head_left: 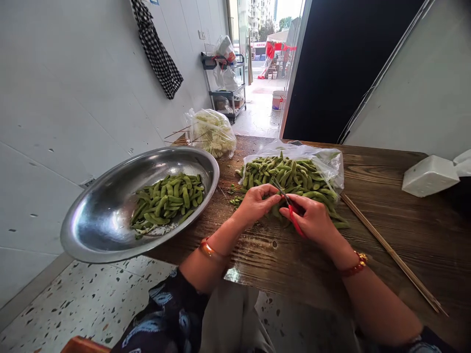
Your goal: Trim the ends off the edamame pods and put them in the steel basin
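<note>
Red-handled scissors [294, 220] are gripped in my right hand [311, 215], with the fingers in the loops. Their blades point up and left, reaching the fingertips of my left hand [257, 202]. The left thumb and fingers are pinched together; what they hold is mostly hidden and cannot be made out. Both hands are over the near edge of a heap of green edamame pods [283, 169], which lies on a clear plastic bag [333, 164]. To the left, a wide metal basin [99, 215] holds more edamame pods [169, 198] and appears tilted.
Thin wooden skewers [390, 252] lie across the right of the wooden table [371, 196]. A white box [429, 175] stands near the right wall. Behind the basin sits a bag of cauliflower [213, 132]. A cart [224, 88] stands by the open doorway.
</note>
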Available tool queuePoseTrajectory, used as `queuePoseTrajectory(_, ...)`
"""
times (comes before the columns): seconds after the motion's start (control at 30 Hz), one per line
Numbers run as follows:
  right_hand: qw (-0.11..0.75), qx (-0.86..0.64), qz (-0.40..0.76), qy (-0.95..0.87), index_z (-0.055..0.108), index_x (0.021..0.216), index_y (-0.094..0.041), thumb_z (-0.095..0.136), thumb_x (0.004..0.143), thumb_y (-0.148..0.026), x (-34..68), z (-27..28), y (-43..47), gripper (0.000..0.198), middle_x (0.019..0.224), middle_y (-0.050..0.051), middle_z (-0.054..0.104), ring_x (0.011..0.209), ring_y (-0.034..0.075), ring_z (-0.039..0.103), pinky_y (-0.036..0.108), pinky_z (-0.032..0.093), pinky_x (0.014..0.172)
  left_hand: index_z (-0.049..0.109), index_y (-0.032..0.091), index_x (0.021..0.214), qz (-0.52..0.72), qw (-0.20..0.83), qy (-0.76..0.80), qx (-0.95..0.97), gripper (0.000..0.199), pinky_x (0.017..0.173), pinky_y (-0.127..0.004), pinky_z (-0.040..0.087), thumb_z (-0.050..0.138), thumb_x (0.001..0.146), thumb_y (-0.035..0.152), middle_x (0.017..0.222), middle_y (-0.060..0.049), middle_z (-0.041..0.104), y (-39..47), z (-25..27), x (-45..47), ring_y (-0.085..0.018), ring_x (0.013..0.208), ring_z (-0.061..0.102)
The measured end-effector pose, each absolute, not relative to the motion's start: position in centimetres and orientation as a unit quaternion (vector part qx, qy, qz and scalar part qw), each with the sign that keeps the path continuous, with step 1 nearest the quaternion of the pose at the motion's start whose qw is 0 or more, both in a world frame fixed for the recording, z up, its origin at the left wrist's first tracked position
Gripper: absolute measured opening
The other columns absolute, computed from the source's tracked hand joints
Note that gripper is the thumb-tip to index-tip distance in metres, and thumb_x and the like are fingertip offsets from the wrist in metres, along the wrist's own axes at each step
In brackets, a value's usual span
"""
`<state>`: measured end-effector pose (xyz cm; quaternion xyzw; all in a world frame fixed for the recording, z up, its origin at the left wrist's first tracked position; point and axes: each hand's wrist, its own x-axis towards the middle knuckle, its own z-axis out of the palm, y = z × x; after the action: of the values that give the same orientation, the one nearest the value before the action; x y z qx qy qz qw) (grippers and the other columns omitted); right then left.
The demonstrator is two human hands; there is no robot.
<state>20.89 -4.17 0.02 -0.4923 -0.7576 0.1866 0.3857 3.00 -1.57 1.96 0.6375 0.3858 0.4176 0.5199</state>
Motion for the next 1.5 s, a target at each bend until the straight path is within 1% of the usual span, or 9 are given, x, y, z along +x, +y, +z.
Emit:
queuePoseTrajectory(0.13,0.37,-0.498,0.198,-0.759,0.068,0.109,-0.013,0.062,0.082,-0.046,21.0,0.2,-4.1,0.043,0.084,0.007,0.071,0.07,0.018,0.061,0.03,0.048,0.068,0.067,0.013,0.079,0.418,0.444,0.398,0.686,0.019,0.06,-0.021,0.039,0.063,0.079,0.031,0.072,-0.002,0.062,-1.3,2.2,2.7,-0.01,0.065,0.052)
queuePoseTrajectory(0.3,0.35,-0.494,0.212,-0.767,0.071,0.102,-0.015,0.06,0.082,-0.048,21.2,0.5,-4.0,0.04,0.073,0.003,0.068,0.062,0.016,0.057,0.027,0.044,0.06,0.068,0.013,0.08,0.391,0.378,0.414,0.729,0.015,0.07,-0.025,0.042,0.06,0.081,0.025,0.077,-0.004,0.066,-0.9,2.1,2.5,-0.014,0.074,0.057)
queuePoseTrajectory(0.6,0.324,-0.492,0.259,-0.766,0.072,0.091,-0.014,0.057,0.083,-0.051,21.6,0.5,-3.8,0.04,0.061,-0.001,0.061,0.052,0.012,0.047,0.024,0.038,0.051,0.067,0.015,0.074,0.373,0.279,0.435,0.771,0.01,0.072,-0.027,0.042,0.06,0.079,0.02,0.076,-0.004,0.066,-0.2,1.1,2.5,-0.015,0.075,0.057)
queuePoseTrajectory(0.73,0.326,-0.488,0.272,-0.762,0.071,0.085,-0.015,0.056,0.084,-0.049,21.3,0.4,-3.8,0.037,0.06,-0.002,0.058,0.054,0.012,0.046,0.024,0.037,0.052,0.068,0.013,0.077,0.371,0.348,0.436,0.743,0.015,0.068,-0.025,0.042,0.061,0.079,0.026,0.075,-0.004,0.066,-0.3,1.2,2.4,-0.014,0.071,0.056)
queuePoseTrajectory(0.83,0.342,-0.487,0.288,-0.75,0.071,0.091,-0.015,0.058,0.082,-0.051,21.1,0.3,-3.7,0.04,0.063,-0.001,0.06,0.056,0.012,0.048,0.024,0.039,0.053,0.068,0.011,0.077,0.382,0.439,0.422,0.695,0.021,0.058,-0.022,0.039,0.065,0.077,0.033,0.07,-0.003,0.063,-0.5,1.5,2.5,-0.01,0.063,0.051)
queuePoseTrajectory(0.93,0.376,-0.491,0.3,-0.727,0.071,0.1,-0.014,0.06,0.08,-0.054,21.1,0.3,-3.6,0.045,0.066,0.0,0.062,0.058,0.013,0.05,0.025,0.041,0.054,0.063,0.012,0.079,0.428,0.558,0.403,0.586,0.026,0.044,-0.017,0.028,0.07,0.074,0.037,0.063,0.001,0.055,-0.7,1.6,2.6,-0.005,0.05,0.041)
queuePoseTrajectory(1.03,0.406,-0.495,0.305,-0.705,0.069,0.108,-0.014,0.06,0.08,-0.055,21.1,0.4,-3.7,0.05,0.065,0.0,0.06,0.057,0.013,0.05,0.024,0.041,0.053,0.056,0.014,0.078,0.493,0.643,0.369,0.455,0.031,0.039,-0.015,0.02,0.076,0.068,0.034,0.063,0.004,0.05,-0.5,1.7,2.5,-0.002,0.047,0.036)
queuePoseTrajectory(1.23,0.394,-0.505,0.273,-0.717,0.066,0.113,-0.014,0.063,0.079,-0.053,20.9,0.4,-4.1,0.051,0.072,0.002,0.064,0.062,0.015,0.054,0.027,0.046,0.06,0.054,0.014,0.078,0.565,0.683,0.304,0.349,0.032,0.041,-0.013,0.027,0.08,0.061,0.022,0.08,0.0,0.058,0.0,1.8,1.8,-0.002,0.055,0.043)
queuePoseTrajectory(1.5,0.393,-0.511,0.252,-0.722,0.066,0.112,-0.013,0.065,0.078,-0.05,20.6,0.2,-4.2,0.051,0.077,0.003,0.065,0.065,0.016,0.057,0.029,0.048,0.064,0.055,0.013,0.077,0.547,0.707,0.29,0.342,0.032,0.042,-0.013,0.029,0.081,0.061,0.022,0.082,0.0,0.059,-0.5,1.4,2.6,-0.002,0.057,0.046)
